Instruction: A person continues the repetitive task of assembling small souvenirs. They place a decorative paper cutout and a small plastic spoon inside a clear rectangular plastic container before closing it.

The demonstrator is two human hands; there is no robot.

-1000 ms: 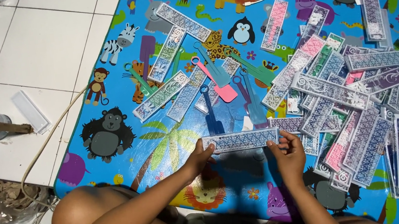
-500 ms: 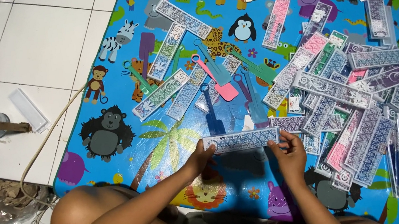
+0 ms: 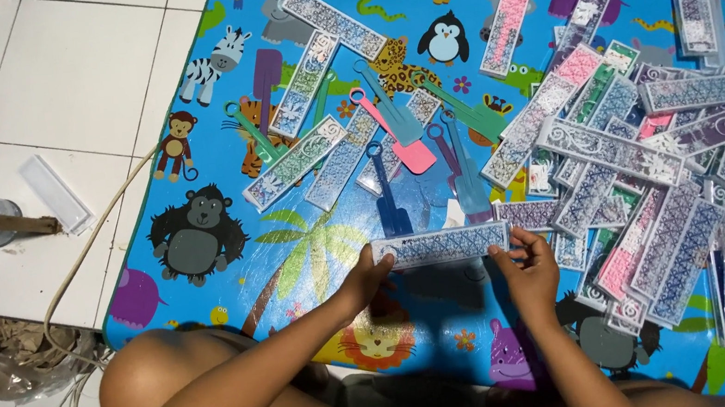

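Seated on a blue animal-print play mat [image 3: 187, 143], a person holds one long patterned packet [image 3: 441, 245] level above it. Left hand [image 3: 363, 280] grips its left end, right hand [image 3: 525, 268] its right end. Since a second ago nothing has shifted; the packet remains held. Many similar packets [image 3: 656, 165] lie heaped to the right; coloured plastic scoops [image 3: 410, 141] lie just beyond.

One head-worn camera looks steeply down, close over the play mat [image 3: 189, 161].
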